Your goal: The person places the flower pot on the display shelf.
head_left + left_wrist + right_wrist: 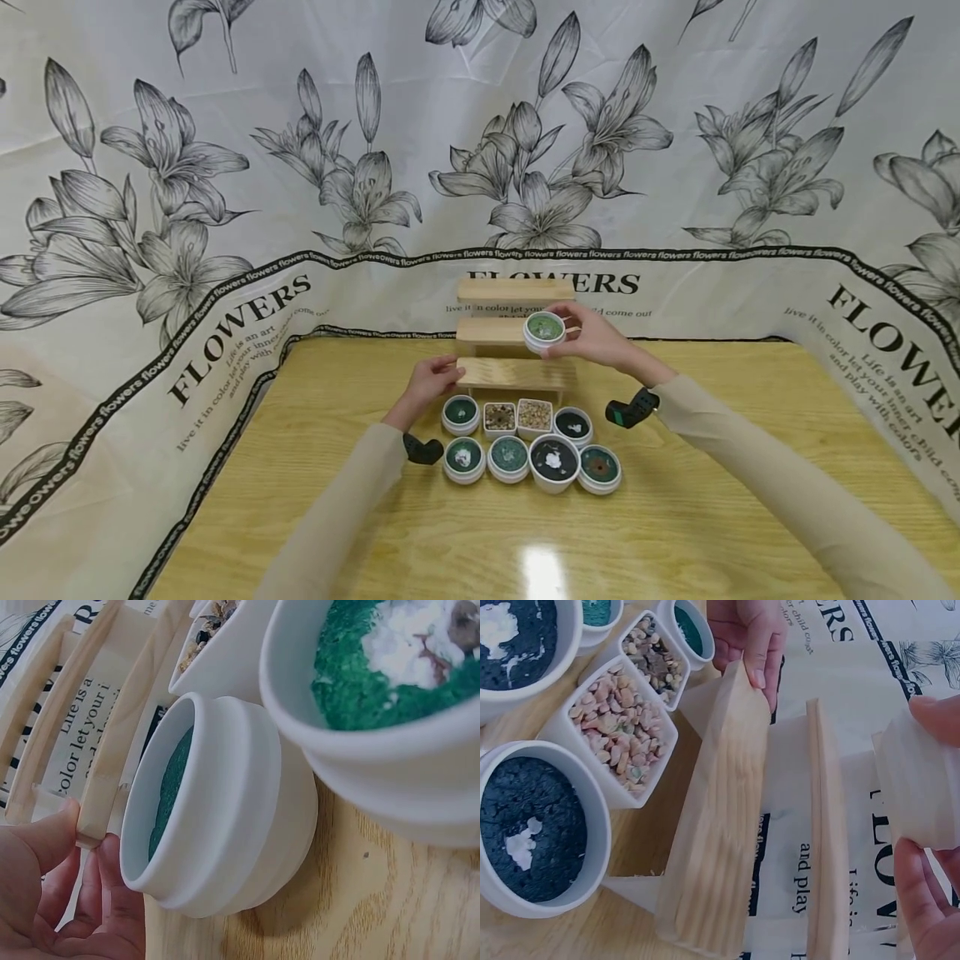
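Observation:
My right hand (592,335) holds a small round white pot (544,331) with a pale green filling, raised in front of a three-step wooden shelf. In the right wrist view the pot (922,784) shows its white side between thumb and fingers. My left hand (433,379) pinches the left end of the lowest wooden step (517,374); in the left wrist view thumb and fingers grip the end of that board (97,802). The middle step (487,330) is partly hidden behind the raised pot. The top step (517,289) stands farthest back.
Close in front of the shelf stand several round white pots, among them a dark-filled one (553,477) and a green one (461,412). Two square white pots, one with brown pebbles (499,418) and one with pinkish pebbles (535,412), sit between them. Flower-printed cloth (375,292) hangs behind.

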`<state>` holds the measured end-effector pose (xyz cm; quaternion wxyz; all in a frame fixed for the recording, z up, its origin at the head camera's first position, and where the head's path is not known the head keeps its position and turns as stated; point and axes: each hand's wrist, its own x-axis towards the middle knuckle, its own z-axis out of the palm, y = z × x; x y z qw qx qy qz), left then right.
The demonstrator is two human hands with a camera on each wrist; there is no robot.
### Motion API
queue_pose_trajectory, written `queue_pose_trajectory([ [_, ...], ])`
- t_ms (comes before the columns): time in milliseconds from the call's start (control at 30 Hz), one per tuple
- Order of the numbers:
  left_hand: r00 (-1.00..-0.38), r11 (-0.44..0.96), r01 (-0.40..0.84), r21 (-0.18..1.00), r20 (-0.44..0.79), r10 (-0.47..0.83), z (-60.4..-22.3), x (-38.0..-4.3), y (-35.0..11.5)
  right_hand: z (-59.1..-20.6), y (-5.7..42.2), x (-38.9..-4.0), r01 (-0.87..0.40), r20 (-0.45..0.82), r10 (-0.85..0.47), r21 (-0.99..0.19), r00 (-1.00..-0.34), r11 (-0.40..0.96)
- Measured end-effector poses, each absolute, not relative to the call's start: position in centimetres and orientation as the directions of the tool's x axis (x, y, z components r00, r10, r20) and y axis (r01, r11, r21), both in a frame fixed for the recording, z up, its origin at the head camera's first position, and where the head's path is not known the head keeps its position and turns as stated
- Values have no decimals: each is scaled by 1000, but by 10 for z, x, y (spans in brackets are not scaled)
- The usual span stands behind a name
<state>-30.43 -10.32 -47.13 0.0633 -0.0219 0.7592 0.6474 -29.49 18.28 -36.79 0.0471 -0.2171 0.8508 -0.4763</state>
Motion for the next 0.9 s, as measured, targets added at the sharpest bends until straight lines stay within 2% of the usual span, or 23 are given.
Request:
queue_pose_trajectory([
  [667,-992,157,-113,981,-120,40,-472,-306,-104,-357,149,-317,-320,148,-416,-866,-897,384],
  [900,-993,174,-107,979,-114,32,-471,-306,-103,-353,138,-320,-318,144,-407,-859,-902,401],
])
